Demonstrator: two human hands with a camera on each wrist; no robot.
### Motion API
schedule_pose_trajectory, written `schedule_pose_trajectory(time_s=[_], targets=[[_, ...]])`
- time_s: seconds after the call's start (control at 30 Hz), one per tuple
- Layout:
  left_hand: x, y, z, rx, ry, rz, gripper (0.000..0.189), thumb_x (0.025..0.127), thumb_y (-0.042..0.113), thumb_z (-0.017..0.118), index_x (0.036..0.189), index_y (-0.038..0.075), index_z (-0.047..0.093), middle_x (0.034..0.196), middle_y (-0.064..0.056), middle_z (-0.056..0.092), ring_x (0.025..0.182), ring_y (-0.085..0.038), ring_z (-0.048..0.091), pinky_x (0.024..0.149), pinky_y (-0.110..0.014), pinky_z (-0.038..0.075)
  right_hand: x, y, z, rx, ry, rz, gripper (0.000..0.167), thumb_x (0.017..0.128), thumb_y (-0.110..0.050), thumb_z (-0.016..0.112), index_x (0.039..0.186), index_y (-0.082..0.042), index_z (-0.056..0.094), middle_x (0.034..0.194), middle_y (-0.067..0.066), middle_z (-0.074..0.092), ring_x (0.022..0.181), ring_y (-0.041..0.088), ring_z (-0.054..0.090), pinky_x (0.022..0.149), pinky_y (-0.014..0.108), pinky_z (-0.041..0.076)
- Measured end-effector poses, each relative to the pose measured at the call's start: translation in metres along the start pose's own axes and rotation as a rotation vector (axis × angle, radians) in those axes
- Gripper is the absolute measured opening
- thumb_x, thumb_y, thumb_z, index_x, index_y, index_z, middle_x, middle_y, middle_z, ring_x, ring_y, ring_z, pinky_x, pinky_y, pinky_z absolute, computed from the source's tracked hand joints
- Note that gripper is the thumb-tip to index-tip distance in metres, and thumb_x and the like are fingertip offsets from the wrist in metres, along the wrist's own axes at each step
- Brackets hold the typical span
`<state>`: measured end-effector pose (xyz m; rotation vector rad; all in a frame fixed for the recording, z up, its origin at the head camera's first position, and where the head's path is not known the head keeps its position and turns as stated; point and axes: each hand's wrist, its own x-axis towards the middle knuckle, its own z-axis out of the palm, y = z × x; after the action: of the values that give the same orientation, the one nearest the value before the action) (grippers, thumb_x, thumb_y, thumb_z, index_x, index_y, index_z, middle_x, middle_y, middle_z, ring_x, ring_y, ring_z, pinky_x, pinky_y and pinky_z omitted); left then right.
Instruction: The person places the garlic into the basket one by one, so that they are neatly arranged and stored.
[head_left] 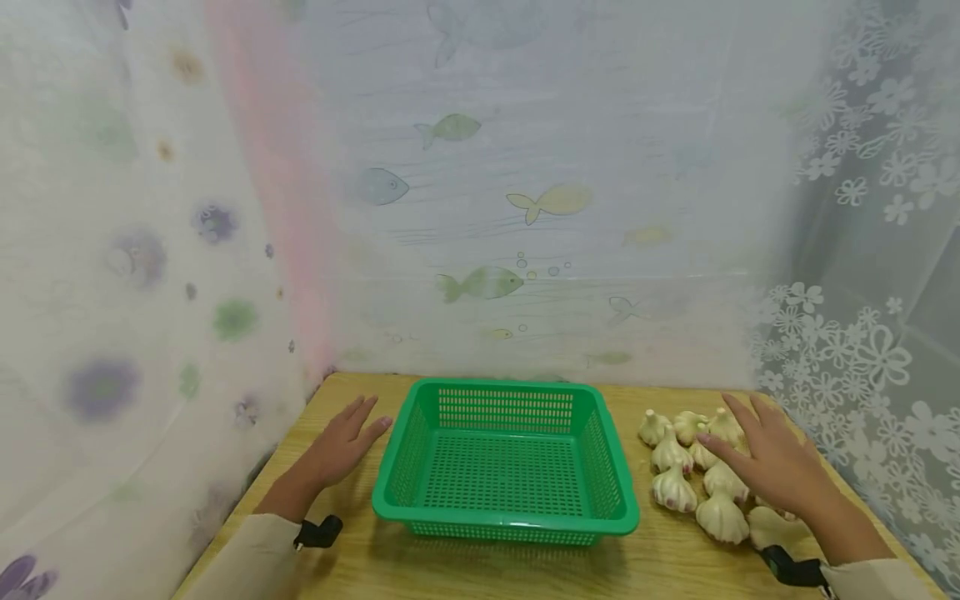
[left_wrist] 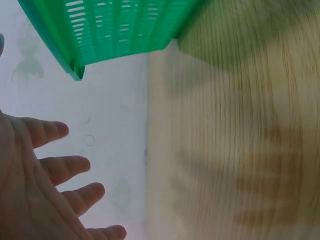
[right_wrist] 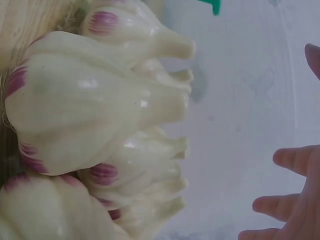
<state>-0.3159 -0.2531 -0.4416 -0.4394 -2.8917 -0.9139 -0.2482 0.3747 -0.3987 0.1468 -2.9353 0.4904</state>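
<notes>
A green plastic basket [head_left: 504,527] with slotted walls stands at the middle of the wooden table, with nothing in it. To its right lie several garlic bulbs [head_left: 673,487], cream-white with purple streaks at the base in the right wrist view [right_wrist: 75,105]. My right hand [head_left: 780,462] hovers over the right part of the garlic group, fingers spread, and hides some bulbs. Left of the basket, my left hand [head_left: 337,446] is held above the table with its fingers extended, apart from the basket wall. Neither hand holds anything.
The wooden table [head_left: 517,575] reaches back to a curtain [head_left: 480,225] printed with fish. Another flowered curtain [head_left: 150,333] closes off the left side, and a sheer panel with white flowers [head_left: 870,358] hangs on the right. Each wrist carries a black device [head_left: 318,532].
</notes>
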Motion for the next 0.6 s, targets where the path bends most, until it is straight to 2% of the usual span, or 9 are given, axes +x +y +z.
schedule_pose_trajectory(time_s=[0.17,0.27,0.47,0.6], targets=[[0.000,0.002,0.008,-0.176,0.041,0.020,0.071,0.108,0.054,0.040,0.165,0.013,0.027,0.171,-0.019,0.022,0.157,-0.046,0.019,0.118,-0.072,0.021,-0.005,0.016,0.000,0.146,0.014,0.008,0.090,0.108,-0.053,0.043,0.165,0.004,0.004,0.160,0.048,0.000,0.139,0.074,0.011,0.091,0.088,0.020],[0.000,0.003,0.013,-0.275,0.069,0.006,0.068,0.109,0.054,0.040,0.165,0.017,0.030,0.170,-0.016,0.027,0.156,-0.045,0.023,0.118,-0.070,0.024,-0.008,0.025,0.002,0.246,0.029,0.018,0.089,0.109,-0.048,0.043,0.163,0.007,-0.001,0.160,0.048,-0.002,0.142,0.073,0.005,0.095,0.086,0.021],[0.000,0.007,0.024,-0.557,0.116,0.012,0.061,0.111,0.046,0.038,0.163,0.013,0.034,0.169,-0.017,0.029,0.155,-0.043,0.026,0.118,-0.069,0.027,-0.017,0.037,0.004,0.366,0.080,0.051,0.086,0.110,-0.042,0.044,0.162,0.009,-0.002,0.162,0.046,-0.002,0.142,0.072,0.004,0.099,0.085,0.019],[-0.001,0.012,0.031,-0.723,0.115,0.014,0.061,0.112,0.039,0.042,0.163,0.010,0.031,0.170,-0.015,0.027,0.155,-0.041,0.028,0.116,-0.068,0.032,-0.020,0.045,0.006,0.446,0.066,0.131,0.089,0.110,-0.046,0.043,0.163,0.007,-0.004,0.164,0.042,-0.006,0.140,0.074,0.008,0.097,0.084,0.024]])
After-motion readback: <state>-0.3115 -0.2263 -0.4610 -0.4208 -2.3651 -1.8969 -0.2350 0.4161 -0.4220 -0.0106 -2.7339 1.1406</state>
